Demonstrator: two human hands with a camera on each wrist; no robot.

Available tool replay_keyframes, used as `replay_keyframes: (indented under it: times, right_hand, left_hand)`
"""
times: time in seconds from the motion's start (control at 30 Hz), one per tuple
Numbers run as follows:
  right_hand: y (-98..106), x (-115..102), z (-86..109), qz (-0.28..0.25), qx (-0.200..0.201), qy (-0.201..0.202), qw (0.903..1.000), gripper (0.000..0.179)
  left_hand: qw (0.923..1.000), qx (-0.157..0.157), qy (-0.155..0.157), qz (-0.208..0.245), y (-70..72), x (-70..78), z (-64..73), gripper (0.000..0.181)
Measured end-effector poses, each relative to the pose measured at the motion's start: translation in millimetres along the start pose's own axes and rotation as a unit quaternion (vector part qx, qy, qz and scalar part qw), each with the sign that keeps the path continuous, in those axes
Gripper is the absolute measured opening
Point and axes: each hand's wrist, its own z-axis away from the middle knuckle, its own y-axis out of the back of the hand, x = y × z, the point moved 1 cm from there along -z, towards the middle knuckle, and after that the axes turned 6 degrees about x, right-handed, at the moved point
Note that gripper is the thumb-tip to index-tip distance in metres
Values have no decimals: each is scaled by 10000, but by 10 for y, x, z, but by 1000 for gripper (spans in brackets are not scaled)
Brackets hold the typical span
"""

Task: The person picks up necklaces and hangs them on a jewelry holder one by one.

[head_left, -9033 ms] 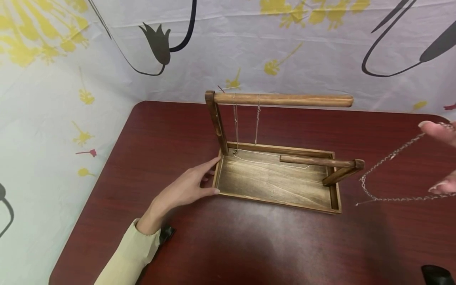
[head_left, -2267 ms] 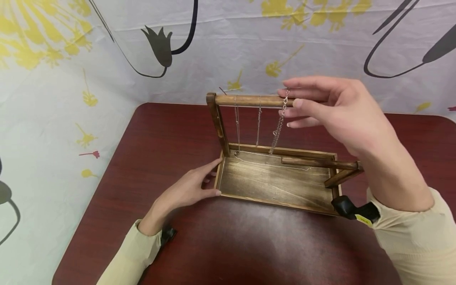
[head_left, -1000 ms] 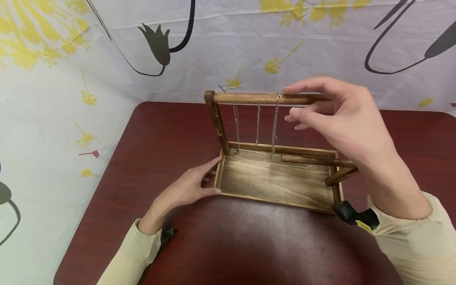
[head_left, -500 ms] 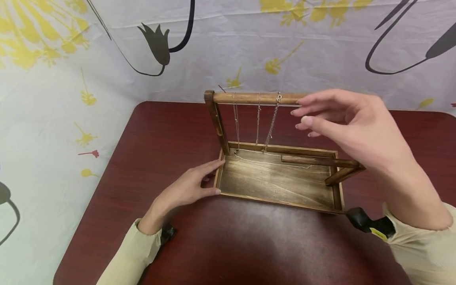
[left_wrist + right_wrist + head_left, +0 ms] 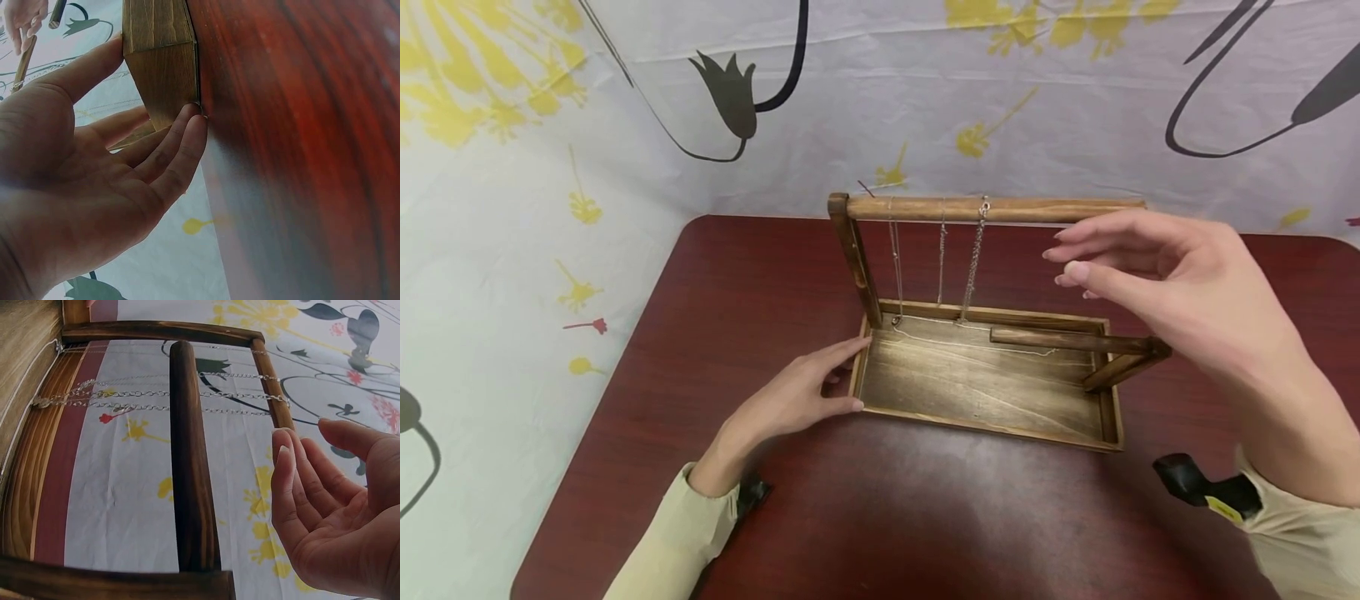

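A wooden jewelry stand (image 5: 970,383), a shallow tray with two bars on posts, sits on the table. My left hand (image 5: 797,387) holds its left end, thumb at the front corner and fingers along the end wall (image 5: 165,78). From the rear bar (image 5: 1060,208) hang three silver chains: a thin necklace (image 5: 897,262) at left, a second fine chain (image 5: 942,258), and a thicker chain necklace (image 5: 975,258) at right. A thin strand (image 5: 970,344) lies in the tray. My right hand (image 5: 1195,292), fingers loosely bent and holding nothing, hovers in front of the rear bar's right end.
A shorter front bar (image 5: 1045,337) juts left from a post at the tray's right end. The dark red table (image 5: 760,275) meets a white cloth (image 5: 850,108) with yellow and grey flower prints behind and at left.
The thicker chain necklace, earlier in my right hand, now hangs on the rear bar, released. My right hand has drawn back right and lower. My left hand has stayed at the stand.
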Motion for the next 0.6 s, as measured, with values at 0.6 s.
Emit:
replay_keyframes:
  times: [0.6]
  right_hand:
    - [138, 248, 129, 146, 252, -204, 9994, 29]
  left_hand:
    - [9999, 79, -64, -19, -3, -5, -1, 81]
